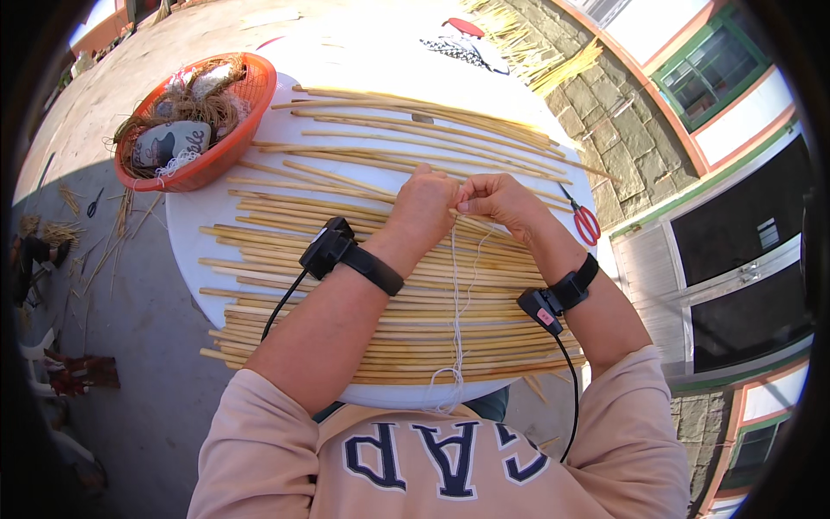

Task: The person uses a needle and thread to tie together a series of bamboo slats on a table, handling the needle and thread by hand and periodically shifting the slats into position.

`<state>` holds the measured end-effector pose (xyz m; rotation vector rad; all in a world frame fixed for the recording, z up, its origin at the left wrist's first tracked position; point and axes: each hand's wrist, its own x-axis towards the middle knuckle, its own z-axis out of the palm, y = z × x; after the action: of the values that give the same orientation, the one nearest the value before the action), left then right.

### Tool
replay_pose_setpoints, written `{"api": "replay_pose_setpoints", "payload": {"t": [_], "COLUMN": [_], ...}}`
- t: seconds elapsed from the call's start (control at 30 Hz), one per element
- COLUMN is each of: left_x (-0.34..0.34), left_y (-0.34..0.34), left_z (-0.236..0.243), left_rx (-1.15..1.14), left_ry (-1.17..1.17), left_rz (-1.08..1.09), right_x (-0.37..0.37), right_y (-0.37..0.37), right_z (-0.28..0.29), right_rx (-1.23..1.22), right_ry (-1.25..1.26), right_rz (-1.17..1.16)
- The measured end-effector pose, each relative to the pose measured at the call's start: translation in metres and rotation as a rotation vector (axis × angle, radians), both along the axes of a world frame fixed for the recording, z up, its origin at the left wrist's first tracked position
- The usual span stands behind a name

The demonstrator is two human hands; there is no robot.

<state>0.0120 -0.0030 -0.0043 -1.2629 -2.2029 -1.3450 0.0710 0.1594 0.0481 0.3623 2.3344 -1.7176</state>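
Above a row of straight, yellowish plant stalks (398, 333) on a white round table, my two hands meet. My left hand (421, 206) is closed with its fingers curled; what it grips is hidden. Just to its right, my right hand (500, 199) is closed in a pinch on thin white string (456, 303). Strands of the string hang from between the hands, over the stalks toward the near edge of the table. The fingers touch or nearly touch, and a stalk passes just under them.
An orange plastic basket (252, 117) with brown fibre and white string stands at the table's left. Red-handled scissors (586, 225) lie at the right edge. More stalks (424, 111) lie loosely at the far side. Each wrist wears a black strapped device (333, 249) with a cable.
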Motion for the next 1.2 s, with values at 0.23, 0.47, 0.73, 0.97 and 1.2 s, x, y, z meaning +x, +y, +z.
{"api": "replay_pose_setpoints", "payload": {"t": [0.23, 0.47, 0.73, 0.97, 1.2], "left_x": [-0.001, -0.003, 0.000, -0.001, 0.000], "left_y": [-0.002, -0.003, -0.003, -0.004, -0.006], "left_z": [-0.003, -0.003, 0.002, 0.000, 0.003], "left_rx": [-0.164, -0.119, -0.191, -0.184, -0.167], "left_ry": [-0.038, -0.085, -0.133, -0.109, -0.141], "left_rz": [-0.061, -0.077, -0.050, -0.019, -0.038], "right_x": [-0.021, -0.027, 0.025, -0.002, -0.008], "right_y": [-0.006, 0.033, 0.203, 0.110, 0.010], "right_z": [0.037, 0.120, 0.370, 0.205, 0.024], "right_rx": [-0.032, -0.238, 0.696, 0.684, 0.310], "right_ry": [0.427, 0.583, 1.419, 0.689, -0.073], "right_rz": [-0.526, -0.224, -0.901, -0.212, 0.103]}}
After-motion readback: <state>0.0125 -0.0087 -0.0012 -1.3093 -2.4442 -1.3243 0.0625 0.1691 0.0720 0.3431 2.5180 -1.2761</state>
